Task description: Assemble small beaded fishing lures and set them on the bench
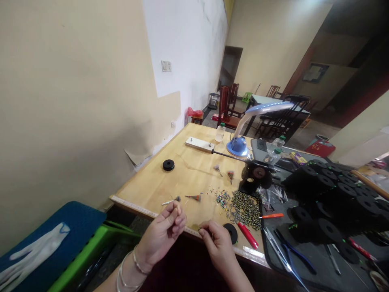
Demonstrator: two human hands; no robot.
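My left hand [168,225], with bracelets on its wrist, is raised at the table's front edge. Its thumb and fingertips are pressed together, and whatever lies between them is too small to make out. To its right, my right hand [217,239] pinches something tiny that I cannot name. A black spool [232,234] lies right beside that hand, with a red handle-like tube [247,235] next to it. Beyond sit a heap of black-and-yellow striped beads [245,207] and small coloured beads [223,198]. Small brush-shaped pieces with orange and grey tips [194,198] lie past my left hand.
Another black spool [168,164] and a white strip with bolts [199,144] lie farther back. A blue lamp [238,147] and a bottle [220,133] stand behind. On the right are stacked black spools [328,230], an orange tool [272,215] and pliers [296,251]. A white glove [39,253] lies left.
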